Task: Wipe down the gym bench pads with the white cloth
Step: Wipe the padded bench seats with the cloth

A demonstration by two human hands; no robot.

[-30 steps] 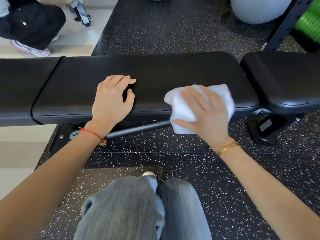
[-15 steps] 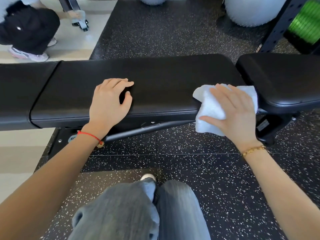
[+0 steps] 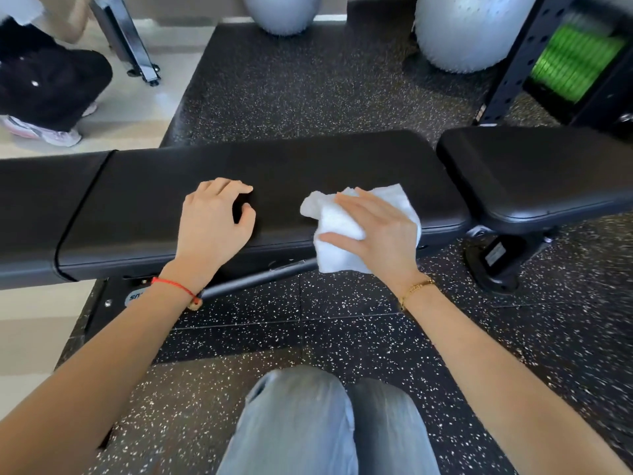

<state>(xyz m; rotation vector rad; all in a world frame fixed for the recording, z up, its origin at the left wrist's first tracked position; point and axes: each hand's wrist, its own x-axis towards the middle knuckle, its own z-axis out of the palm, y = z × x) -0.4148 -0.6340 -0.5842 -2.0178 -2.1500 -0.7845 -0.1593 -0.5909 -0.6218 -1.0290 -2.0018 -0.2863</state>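
A long black bench pad (image 3: 308, 166) runs across the view, with a second pad (image 3: 534, 173) to its right and another pad (image 3: 41, 207) at the left. My right hand (image 3: 380, 231) presses the white cloth (image 3: 335, 221) onto the near edge of the middle pad, right of centre; the cloth hangs over the pad's front side. My left hand (image 3: 212, 224) rests flat on the same pad, fingers slightly curled, holding nothing.
The bench frame bar (image 3: 260, 279) and a black foot (image 3: 500, 265) sit under the pads on speckled rubber floor. Two grey exercise balls (image 3: 469, 32) and a black rack (image 3: 520, 60) stand behind. A crouching person (image 3: 48, 90) is at the far left. My knees (image 3: 325, 423) are below.
My right hand slid the cloth right to the end of the middle pad, then back left toward its centre. My left hand stayed in place.
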